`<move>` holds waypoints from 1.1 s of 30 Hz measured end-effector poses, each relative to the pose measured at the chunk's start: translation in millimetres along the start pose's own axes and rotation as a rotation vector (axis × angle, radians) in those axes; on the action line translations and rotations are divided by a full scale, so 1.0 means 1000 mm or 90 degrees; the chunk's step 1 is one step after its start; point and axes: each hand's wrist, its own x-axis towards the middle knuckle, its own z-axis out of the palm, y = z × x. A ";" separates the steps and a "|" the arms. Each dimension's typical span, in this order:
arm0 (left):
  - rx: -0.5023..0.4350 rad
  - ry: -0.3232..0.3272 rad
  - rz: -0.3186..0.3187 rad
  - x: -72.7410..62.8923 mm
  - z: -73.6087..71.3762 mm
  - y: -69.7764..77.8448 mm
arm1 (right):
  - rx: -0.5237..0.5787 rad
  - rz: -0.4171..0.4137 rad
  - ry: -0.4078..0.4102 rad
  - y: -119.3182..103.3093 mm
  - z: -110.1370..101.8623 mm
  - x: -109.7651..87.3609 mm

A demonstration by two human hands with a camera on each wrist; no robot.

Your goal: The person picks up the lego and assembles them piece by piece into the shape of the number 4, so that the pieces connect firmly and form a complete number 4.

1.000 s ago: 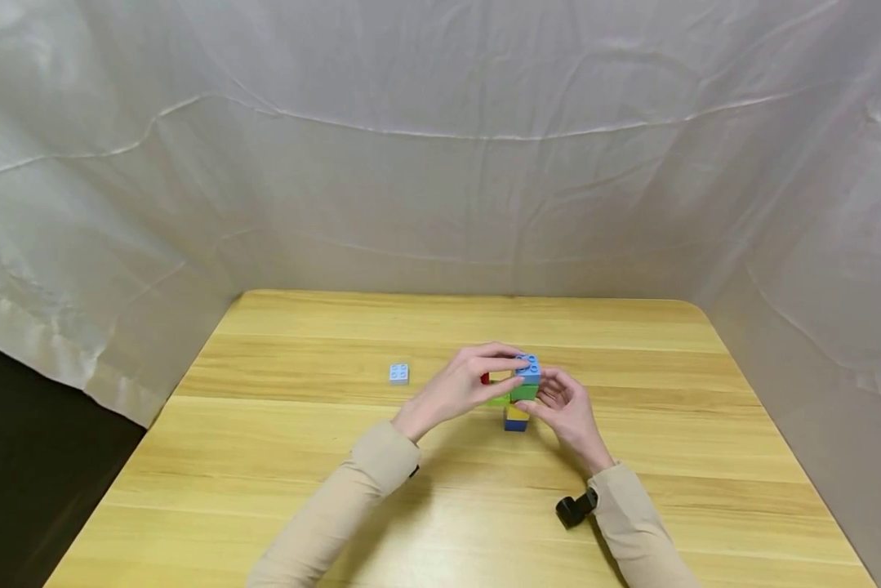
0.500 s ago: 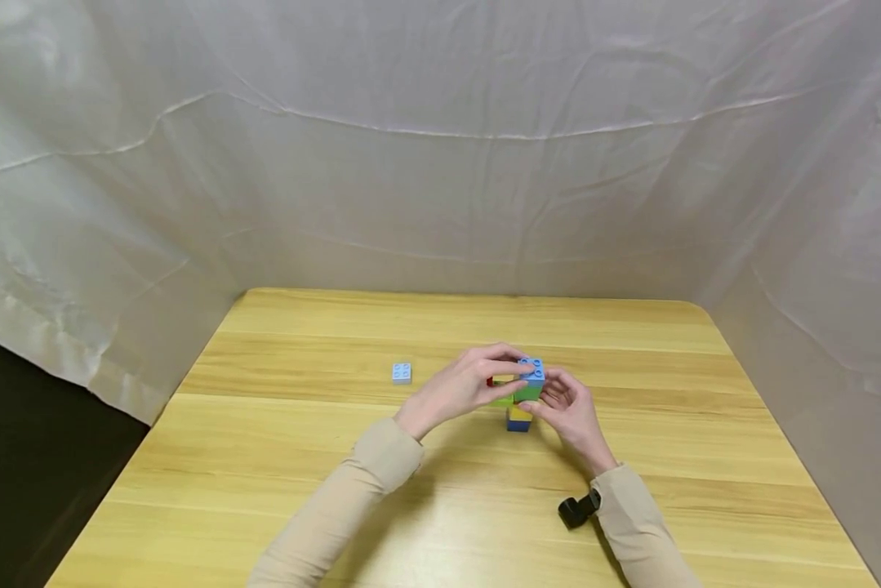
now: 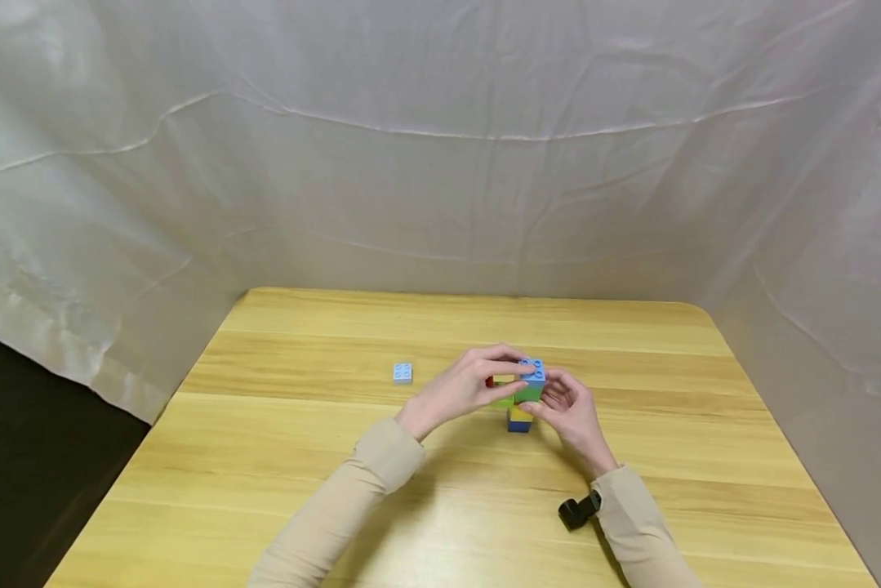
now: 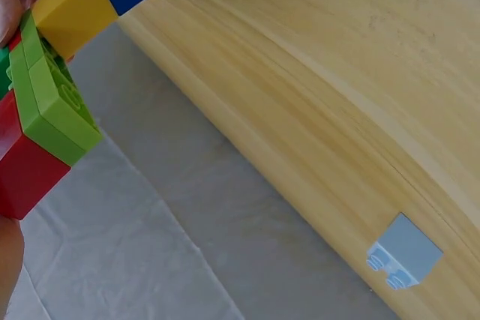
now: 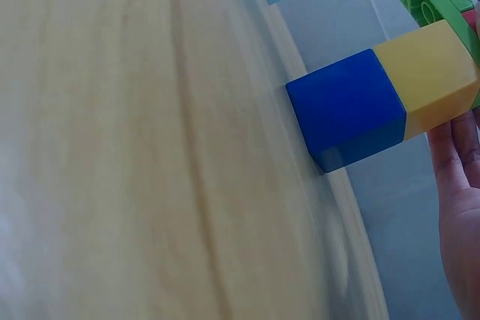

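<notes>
Both hands hold one joined build of toy building bricks above the wooden table. A light blue brick [image 3: 531, 369] tops it, with a green brick [image 3: 530, 393] directly beneath. My left hand [image 3: 464, 382] grips this upper part from the left, one finger across the studs and the thumb at the near side. From the right, my right hand [image 3: 571, 412] holds the build lower down, its thumb near the yellow brick [image 5: 427, 76]. A dark blue brick [image 5: 345, 110] forms the lower end. Lime green pieces [image 4: 52, 95] project sideways and carry a red brick [image 4: 30, 162], mostly hidden behind the left fingers in the head view.
A loose pale blue brick [image 3: 402, 373] lies studs up on the wooden table [image 3: 300, 474], left of the hands. Grey sheeting [image 3: 440, 204] hangs behind the table and along its sides. A black wrist device [image 3: 578, 510] sits at the right sleeve.
The light blue brick has sunk slightly toward the green brick under it. Both hands keep nearly the same place and hold.
</notes>
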 end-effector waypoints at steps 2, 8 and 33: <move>-0.014 0.004 -0.002 -0.001 0.001 -0.001 | 0.000 -0.008 -0.007 0.001 -0.001 0.000; -0.013 0.012 -0.003 -0.002 0.002 -0.003 | -0.003 0.000 -0.003 0.000 0.000 0.001; 0.051 0.025 -0.015 -0.016 0.004 -0.006 | -0.011 0.007 0.011 -0.001 0.000 0.003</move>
